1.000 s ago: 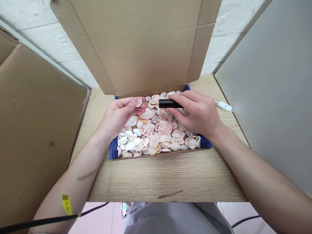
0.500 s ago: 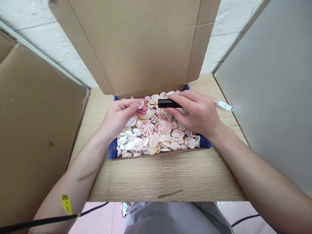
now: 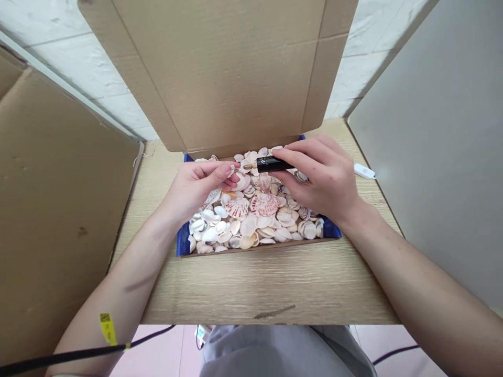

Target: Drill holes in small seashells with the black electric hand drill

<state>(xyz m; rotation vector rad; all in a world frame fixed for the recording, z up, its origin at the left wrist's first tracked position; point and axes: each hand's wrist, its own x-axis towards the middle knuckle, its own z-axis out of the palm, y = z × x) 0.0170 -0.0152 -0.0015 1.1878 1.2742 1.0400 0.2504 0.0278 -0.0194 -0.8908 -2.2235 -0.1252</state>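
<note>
Wooden tabletop (image 3: 243,283), drill (image 3: 272,164) in right hand (image 3: 324,170)

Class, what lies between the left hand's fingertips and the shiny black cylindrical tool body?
The head view shows a slender gold-coloured metal tip there, with pale seashells below.

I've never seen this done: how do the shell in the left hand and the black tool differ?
Colour: the shell is whitish; the tool is black with a gold front. Size: the shell is smaller, the tool longer. Hold: the left hand pinches the shell; the right hand grips the tool. Both are over the box.
</note>
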